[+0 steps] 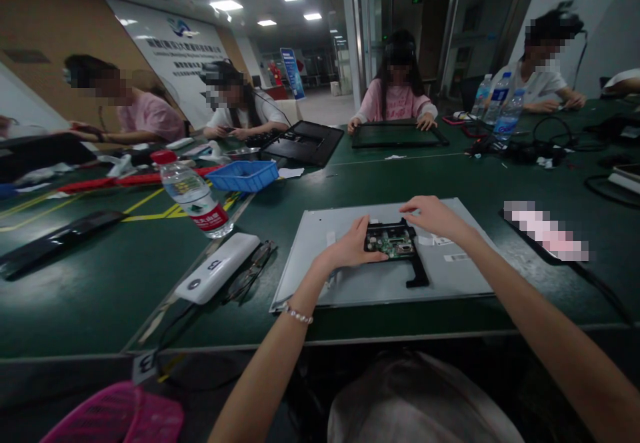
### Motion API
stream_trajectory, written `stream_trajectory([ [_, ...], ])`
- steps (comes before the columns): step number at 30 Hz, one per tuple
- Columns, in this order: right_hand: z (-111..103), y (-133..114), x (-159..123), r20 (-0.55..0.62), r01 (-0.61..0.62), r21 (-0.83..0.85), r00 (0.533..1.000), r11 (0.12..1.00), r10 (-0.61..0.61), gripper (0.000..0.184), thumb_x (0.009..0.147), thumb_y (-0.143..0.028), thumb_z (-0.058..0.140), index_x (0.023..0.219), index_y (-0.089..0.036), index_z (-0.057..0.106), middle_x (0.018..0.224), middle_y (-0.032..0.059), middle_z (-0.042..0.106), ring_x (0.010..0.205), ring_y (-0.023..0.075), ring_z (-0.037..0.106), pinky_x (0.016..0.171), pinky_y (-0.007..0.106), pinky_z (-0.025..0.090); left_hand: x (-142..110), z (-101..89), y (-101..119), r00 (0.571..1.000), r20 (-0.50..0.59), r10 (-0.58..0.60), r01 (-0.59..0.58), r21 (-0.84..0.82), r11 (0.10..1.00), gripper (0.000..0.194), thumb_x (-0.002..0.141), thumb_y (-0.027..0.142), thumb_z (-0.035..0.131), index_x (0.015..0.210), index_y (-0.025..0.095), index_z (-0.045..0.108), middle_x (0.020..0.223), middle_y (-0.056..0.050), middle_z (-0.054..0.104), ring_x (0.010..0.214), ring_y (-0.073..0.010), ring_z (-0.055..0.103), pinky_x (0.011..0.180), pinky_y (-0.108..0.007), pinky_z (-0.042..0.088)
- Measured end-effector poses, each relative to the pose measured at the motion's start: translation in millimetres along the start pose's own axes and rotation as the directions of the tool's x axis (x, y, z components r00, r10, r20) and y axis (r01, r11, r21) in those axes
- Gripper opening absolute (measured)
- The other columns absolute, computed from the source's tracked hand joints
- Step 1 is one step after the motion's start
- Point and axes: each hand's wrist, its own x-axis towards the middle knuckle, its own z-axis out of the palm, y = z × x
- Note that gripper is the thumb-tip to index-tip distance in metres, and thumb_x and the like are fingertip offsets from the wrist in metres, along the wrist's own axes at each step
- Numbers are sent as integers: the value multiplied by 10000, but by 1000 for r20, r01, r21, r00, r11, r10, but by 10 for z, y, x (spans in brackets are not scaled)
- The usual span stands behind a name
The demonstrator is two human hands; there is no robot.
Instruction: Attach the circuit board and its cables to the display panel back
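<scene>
A flat silver-grey panel [310, 276] lies on the table before me. On it rests a green circuit board [395, 245] set in a black plastic frame [419, 273], whose one arm reaches down toward the panel's front. My left hand [353, 246] grips the left side of the board and frame, thumb along the near edge and fingers at the far side. At the frame's far right corner is my right hand [433, 216], its fingertips pinched together; whatever they hold is too small to make out. White labels [455, 257] show on the panel.
Left of the panel are folded glasses [253, 269], a white power bank [219, 268], a tilted-looking water bottle [193, 196] and a blue tray [245, 175]. A phone [545, 233] with a cable lies right. Across the table, a person touches a black frame [400, 135].
</scene>
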Motion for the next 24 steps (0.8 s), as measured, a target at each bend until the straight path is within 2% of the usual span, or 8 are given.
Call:
stream_trajectory([
  [3, -80, 244, -287, 42, -82, 62, 996, 995, 79, 290, 813, -224, 563, 1051, -158, 714, 1075, 98, 702, 971, 229, 643, 856, 322, 488, -1, 6, 18, 1000, -1, 5, -5, 31, 1000, 1104, 701, 604, 645, 1467, 58, 66, 1536, -242, 94, 1425, -340, 169, 1158, -442, 216],
  [5, -47, 386, -455, 79, -140, 119, 988, 983, 131, 309, 794, -254, 596, 1067, -161, 707, 1078, 101, 702, 959, 228, 649, 836, 320, 504, 5, 12, 36, 1000, -7, 11, -11, 67, 998, 1114, 701, 624, 645, 1473, 66, 67, 1543, -231, 83, 1434, -337, 136, 1163, -434, 203],
  [8, 64, 490, -594, 75, -192, 175, 981, 966, 181, 314, 766, -296, 638, 1043, -169, 714, 1058, 108, 704, 908, 224, 663, 811, 321, 516, 13, 14, 75, 999, -14, 38, -36, 118, 992, 1076, 723, 663, 613, 1489, 134, 75, 1558, -186, 86, 1438, -330, 122, 1158, -452, 197],
  [14, 188, 384, -581, 38, -178, 187, 984, 966, 174, 181, 729, -248, 647, 878, -186, 729, 920, 83, 714, 838, 216, 666, 771, 306, 513, -1, 7, 125, 998, -23, 62, -58, 169, 984, 1051, 748, 668, 598, 1496, 158, 65, 1561, -177, 90, 1446, -317, 86, 1159, -463, 170],
  [18, 171, 294, -594, 32, -185, 253, 983, 950, 183, 145, 746, -202, 591, 850, -176, 688, 838, 64, 715, 772, 190, 660, 731, 292, 507, -1, 9, 131, 997, -38, 71, -64, 171, 983, 1032, 761, 652, 598, 1495, 147, 76, 1558, -182, 96, 1448, -312, 71, 1164, -452, 159],
  [24, 157, 276, -633, 5, -206, 336, 976, 919, 216, 153, 755, -187, 553, 837, -179, 682, 821, 53, 722, 766, 176, 663, 750, 293, 512, -4, -6, 185, 994, -38, 98, -91, 154, 984, 996, 765, 624, 613, 1492, 171, 106, 1558, -164, 118, 1449, -305, 71, 1168, -449, 155],
])
